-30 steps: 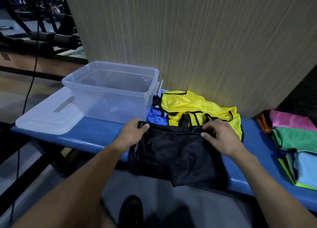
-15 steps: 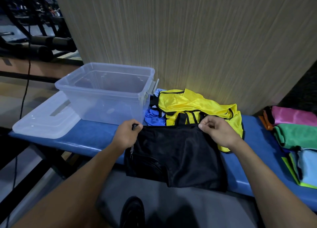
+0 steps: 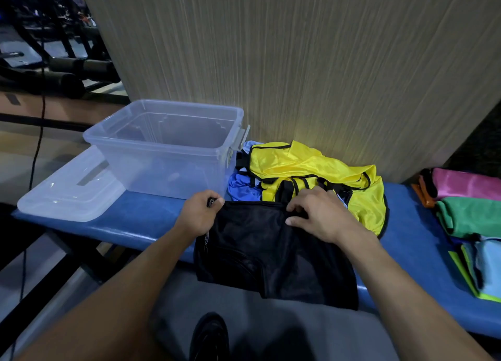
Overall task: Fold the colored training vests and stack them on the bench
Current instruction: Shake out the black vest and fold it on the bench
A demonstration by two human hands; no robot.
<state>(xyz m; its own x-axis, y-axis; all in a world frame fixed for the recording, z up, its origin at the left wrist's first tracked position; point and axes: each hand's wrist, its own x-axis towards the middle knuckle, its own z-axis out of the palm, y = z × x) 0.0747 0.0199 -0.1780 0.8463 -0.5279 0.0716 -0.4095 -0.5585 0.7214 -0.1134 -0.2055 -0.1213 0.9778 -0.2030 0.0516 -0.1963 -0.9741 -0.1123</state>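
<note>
Black vest [image 3: 273, 252] pinched at far edge by left hand [image 3: 199, 214] and right hand [image 3: 317, 214], overhanging bench [image 3: 141, 219] front; likely to slide off if released.

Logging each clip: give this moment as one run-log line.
step: folding black vest | left hand: pinches top-left corner | right hand: grips top edge | bench: vest overhangs front | unfolded: yellow vest

A clear plastic bin [image 3: 165, 149] stands at about ten o'clock, open-topped, with its clear lid [image 3: 67, 192] lying flat just beside it at nine o'clock. A ribbed beige wall panel [image 3: 311, 62] fills twelve o'clock. Dark gym equipment [image 3: 54, 70] and a hanging black cable [image 3: 38, 143] sit far left. A black shoe [image 3: 210, 336] shows at six o'clock.
</note>
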